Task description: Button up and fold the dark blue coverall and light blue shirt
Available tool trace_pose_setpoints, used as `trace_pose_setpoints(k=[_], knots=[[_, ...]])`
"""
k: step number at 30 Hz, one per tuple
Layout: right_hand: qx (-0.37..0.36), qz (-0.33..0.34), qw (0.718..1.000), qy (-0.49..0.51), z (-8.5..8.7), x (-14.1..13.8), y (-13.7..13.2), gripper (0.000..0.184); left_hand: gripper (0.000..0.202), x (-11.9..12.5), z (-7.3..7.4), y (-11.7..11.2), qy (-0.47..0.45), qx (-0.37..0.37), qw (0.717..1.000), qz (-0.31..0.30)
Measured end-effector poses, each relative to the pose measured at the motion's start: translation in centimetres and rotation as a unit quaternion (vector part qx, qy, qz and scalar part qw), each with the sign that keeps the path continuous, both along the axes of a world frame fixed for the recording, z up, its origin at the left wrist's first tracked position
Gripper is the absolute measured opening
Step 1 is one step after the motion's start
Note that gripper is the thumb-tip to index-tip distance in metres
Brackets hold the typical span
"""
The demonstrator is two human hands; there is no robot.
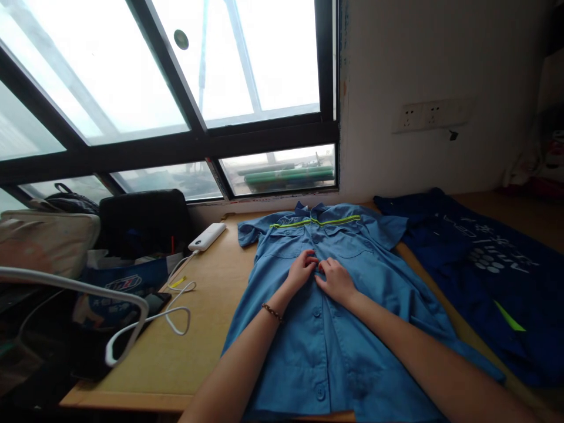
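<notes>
A light blue short-sleeved work shirt [317,329] with a yellow-green chest stripe lies face up on the wooden table [198,329], collar toward the window. My left hand [302,267] and my right hand [335,279] meet at the button placket just below the chest pockets. The fingers of both hands are curled in a pinch on the placket fabric. A beaded bracelet sits on my left wrist.
A dark blue garment [484,264] with white print lies to the right. A white power bank [207,236] and its white cable [176,305] lie at the left. Bags [141,220] and a white tube frame [88,294] stand at the left edge. Window and wall are behind.
</notes>
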State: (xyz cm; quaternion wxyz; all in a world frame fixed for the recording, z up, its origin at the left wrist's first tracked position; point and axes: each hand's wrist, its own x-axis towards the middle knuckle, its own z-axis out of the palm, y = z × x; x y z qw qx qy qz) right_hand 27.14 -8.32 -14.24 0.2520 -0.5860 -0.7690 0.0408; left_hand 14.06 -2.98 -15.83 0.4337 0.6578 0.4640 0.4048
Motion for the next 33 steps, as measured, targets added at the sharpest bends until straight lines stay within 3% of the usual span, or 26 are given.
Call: trace_pose_setpoints(k=[4, 13, 18, 33], knots=[[-0.011, -0.02, 1.0, -0.011, -0.2, 0.7, -0.1, 0.023, 0.038, 0.0, -0.2, -0.5, 0.075, 0.04, 0.996, 0.029], [-0.073, 0.01, 0.997, -0.036, 0.4, 1.1, 0.7, 0.023, 0.02, -0.5, 1.2, -1.2, 0.223, 0.084, 0.971, -0.026], [-0.086, -0.002, 0.996, -0.006, 0.8, 1.3, 0.7, 0.023, 0.016, -0.5, 1.3, -1.3, 0.234, 0.087, 0.968, -0.032], [-0.083, -0.061, 0.986, -0.128, 1.7, 0.1, -1.2, 0.024, 0.015, -0.2, 1.6, -1.8, 0.217, 0.106, 0.97, -0.005]])
